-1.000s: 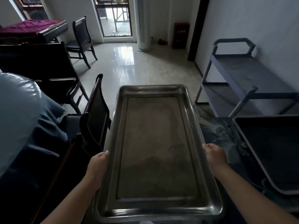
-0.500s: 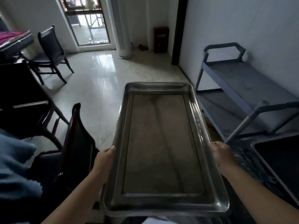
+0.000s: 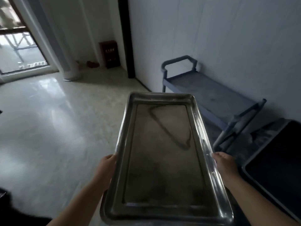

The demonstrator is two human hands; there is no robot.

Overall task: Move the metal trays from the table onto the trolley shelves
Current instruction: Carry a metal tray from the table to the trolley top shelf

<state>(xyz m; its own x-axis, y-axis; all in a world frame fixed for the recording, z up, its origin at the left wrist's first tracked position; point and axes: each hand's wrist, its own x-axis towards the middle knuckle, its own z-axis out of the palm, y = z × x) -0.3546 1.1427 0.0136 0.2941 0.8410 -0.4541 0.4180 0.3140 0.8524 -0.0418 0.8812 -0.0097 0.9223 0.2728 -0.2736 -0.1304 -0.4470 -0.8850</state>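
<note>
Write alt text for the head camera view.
Two hands, left hand and right hand, hold an empty metal tray by its long sides above the floor. A grey trolley stands ahead against the wall; a dark tray lies at right.

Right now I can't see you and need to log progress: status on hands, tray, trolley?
Left hand and right hand grip the tray by its long sides. Tray held level, short of the trolley. Top shelf bare, nothing between.

No legible text is found; pale marks on the small dark red cabinet cannot be read.
</note>
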